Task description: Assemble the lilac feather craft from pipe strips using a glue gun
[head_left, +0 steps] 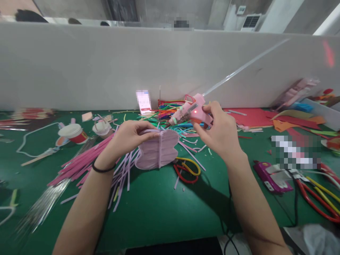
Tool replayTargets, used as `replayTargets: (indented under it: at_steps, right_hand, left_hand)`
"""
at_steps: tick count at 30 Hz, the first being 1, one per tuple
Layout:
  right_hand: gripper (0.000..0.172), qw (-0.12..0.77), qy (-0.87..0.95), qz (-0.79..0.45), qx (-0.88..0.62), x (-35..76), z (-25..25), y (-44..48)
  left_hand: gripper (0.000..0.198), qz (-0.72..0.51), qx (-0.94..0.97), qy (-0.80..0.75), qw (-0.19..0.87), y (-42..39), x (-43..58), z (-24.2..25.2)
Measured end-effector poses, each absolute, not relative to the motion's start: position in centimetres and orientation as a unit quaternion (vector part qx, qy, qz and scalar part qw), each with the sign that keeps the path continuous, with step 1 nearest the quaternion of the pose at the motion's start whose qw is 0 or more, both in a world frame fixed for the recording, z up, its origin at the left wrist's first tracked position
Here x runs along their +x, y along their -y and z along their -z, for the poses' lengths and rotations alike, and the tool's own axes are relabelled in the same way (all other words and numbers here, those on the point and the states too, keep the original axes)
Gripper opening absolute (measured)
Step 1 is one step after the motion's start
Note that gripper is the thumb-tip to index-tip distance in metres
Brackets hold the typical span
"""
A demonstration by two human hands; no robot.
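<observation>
My left hand [132, 136] pinches the top edge of a pale lilac butterfly-shaped piece [168, 148], holding it upright above the green table. A lilac strip runs down its middle, and a thin wire [160, 102] stands up from its top. My right hand [219, 124] grips a pink hot glue gun [198, 109] with a small red light on. Its nozzle points left, close to the top of the butterfly piece; I cannot tell whether they touch. A long clear glue stick [244, 69] sticks out of the gun's back. Right beside the butterfly piece lie scissors [195, 166] with red and yellow handles.
Lilac and pink pipe cleaners [87, 161] and thin wires [50, 198] lie at left, near a white-lidded cup [73, 132]. A phone [144, 102] leans on the grey partition [106, 67]. At right are red sheets [249, 117], a purple power strip [272, 179] and more scissors [316, 202].
</observation>
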State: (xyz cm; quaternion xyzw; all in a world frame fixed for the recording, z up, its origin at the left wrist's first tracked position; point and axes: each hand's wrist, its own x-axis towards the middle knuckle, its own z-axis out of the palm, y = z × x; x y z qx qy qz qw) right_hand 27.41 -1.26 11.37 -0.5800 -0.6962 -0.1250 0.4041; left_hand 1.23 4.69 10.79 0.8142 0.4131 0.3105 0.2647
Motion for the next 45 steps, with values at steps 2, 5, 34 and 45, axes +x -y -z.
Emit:
replayTargets:
  at_steps: [2, 5, 34, 45]
  right_hand:
    - [0.026, 0.398, 0.702, 0.126, -0.577, 27.35, -11.39, 1.3]
    - [0.027, 0.395, 0.705, 0.13, -0.575, 27.3, -11.33, 1.31]
    - [0.02, 0.413, 0.704, 0.149, -0.559, 27.51, -11.24, 1.05]
    - [0.02, 0.416, 0.701, 0.13, -0.564, 27.81, -11.25, 0.99]
  left_hand:
    - [0.025, -0.312, 0.814, -0.413, 0.262, -4.7, 1.21, -10.7]
    - [0.026, -0.312, 0.815, -0.415, 0.257, -4.73, 1.28, -10.64]
    - [0.026, -0.312, 0.814, -0.406, 0.272, -4.87, 0.96, -10.63]
    - [0.025, -0.311, 0.814, -0.406, 0.274, -4.86, 0.74, -10.8]
